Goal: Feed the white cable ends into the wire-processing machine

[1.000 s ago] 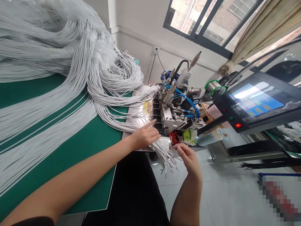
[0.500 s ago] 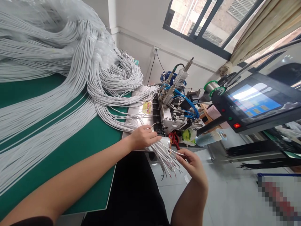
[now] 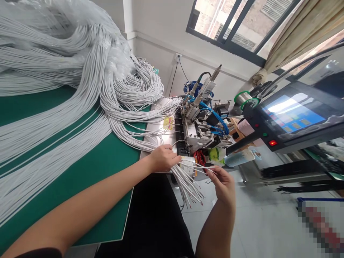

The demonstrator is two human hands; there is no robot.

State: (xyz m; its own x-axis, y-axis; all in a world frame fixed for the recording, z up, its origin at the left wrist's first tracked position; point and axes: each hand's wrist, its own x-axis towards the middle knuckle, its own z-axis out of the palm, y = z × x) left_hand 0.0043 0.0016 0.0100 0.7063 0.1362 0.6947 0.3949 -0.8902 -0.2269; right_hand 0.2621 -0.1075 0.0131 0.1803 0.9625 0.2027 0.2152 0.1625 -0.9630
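Note:
My left hand [image 3: 164, 158] is closed around a bundle of thin white cables [image 3: 185, 181] at the table's front corner. Their loose ends fan out below it, some with reddish tips. To the right, my right hand [image 3: 221, 181] pinches the ends of a few white cables [image 3: 197, 166], drawn apart from the bundle. Long grey-white cables [image 3: 134, 114] run back from my left hand across the green table [image 3: 91, 190]. Just beyond my hands stands a soldering-type machine [image 3: 192, 130] with blue air tubes, and several cable ends lie along its near edge.
A control panel with a lit screen [image 3: 292, 111] rises at the right. Beside it sits a solder wire spool [image 3: 244, 100]. Red-handled scissors [image 3: 199, 157] and a clear bottle [image 3: 239, 158] lie near the machine. Plastic-wrapped cables [image 3: 67, 21] are heaped at the back left.
My right hand has shifted slightly right and up, pulling a few cables away from the bundle. The other cable ends now hang lower. My left hand keeps its grip in nearly the same place.

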